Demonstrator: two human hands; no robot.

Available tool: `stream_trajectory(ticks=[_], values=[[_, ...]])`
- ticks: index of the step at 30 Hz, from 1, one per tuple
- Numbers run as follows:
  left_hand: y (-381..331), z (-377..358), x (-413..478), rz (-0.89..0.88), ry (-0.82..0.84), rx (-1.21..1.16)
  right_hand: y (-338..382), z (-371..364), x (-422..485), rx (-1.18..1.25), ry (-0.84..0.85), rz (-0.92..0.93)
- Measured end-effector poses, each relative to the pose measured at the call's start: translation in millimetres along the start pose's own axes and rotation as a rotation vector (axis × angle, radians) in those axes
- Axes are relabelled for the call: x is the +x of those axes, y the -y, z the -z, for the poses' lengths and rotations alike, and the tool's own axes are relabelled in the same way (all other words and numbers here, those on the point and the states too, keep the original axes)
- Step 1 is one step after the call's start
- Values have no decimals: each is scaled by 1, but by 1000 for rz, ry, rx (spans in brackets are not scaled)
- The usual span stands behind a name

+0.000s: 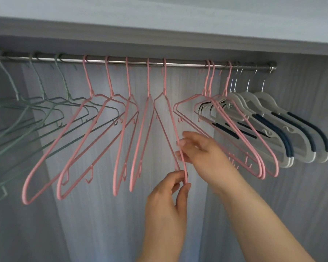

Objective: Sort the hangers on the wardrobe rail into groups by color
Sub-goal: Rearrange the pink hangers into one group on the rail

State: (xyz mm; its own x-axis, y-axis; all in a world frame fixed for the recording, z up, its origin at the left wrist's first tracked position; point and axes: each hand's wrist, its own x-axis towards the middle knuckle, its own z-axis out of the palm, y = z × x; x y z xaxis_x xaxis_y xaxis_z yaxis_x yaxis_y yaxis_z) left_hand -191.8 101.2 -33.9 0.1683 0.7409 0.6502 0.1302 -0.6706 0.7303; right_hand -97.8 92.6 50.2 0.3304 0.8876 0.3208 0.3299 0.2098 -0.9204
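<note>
Centrally, slim pink wire hangers (148, 78)

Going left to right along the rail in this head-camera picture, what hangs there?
Along the rail: green hangers → four pink hangers → one pink hanger, pinched by the left hand and right hand → a bare stretch → three pink hangers → white hangers with dark grips.

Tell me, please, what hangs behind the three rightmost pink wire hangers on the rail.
White plastic hangers with dark blue strips, hooked on the metal rail. The pink wire hangers cross their left shoulders, so their count is hidden.
</note>
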Motion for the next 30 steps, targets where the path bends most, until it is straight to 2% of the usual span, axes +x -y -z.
stream_trajectory(ticks=[4, 6, 9, 12, 17, 23, 30], values=[[1, -3, -1, 2, -17, 20, 3, 45, -4, -699, -446, 337], [0, -5, -1, 5, -10, 43, 3, 68, 0, -934, -529, 261], [0, -10, -3, 13, -10, 55, -1, 82, 12, -1179, -442, 93], [0, -16, -6, 28, -50, 44, -7, 83, 18, -1249, -348, 79], [-5, -27, -6, 3, -76, 58, -8, 79, 19, -1271, -401, 250], [-4, -38, -8, -23, -155, 113, -6, 60, 18, -1211, -376, 306], [9, -39, -1, -95, -113, 153, -5, 42, 21, -1239, -355, 341]])
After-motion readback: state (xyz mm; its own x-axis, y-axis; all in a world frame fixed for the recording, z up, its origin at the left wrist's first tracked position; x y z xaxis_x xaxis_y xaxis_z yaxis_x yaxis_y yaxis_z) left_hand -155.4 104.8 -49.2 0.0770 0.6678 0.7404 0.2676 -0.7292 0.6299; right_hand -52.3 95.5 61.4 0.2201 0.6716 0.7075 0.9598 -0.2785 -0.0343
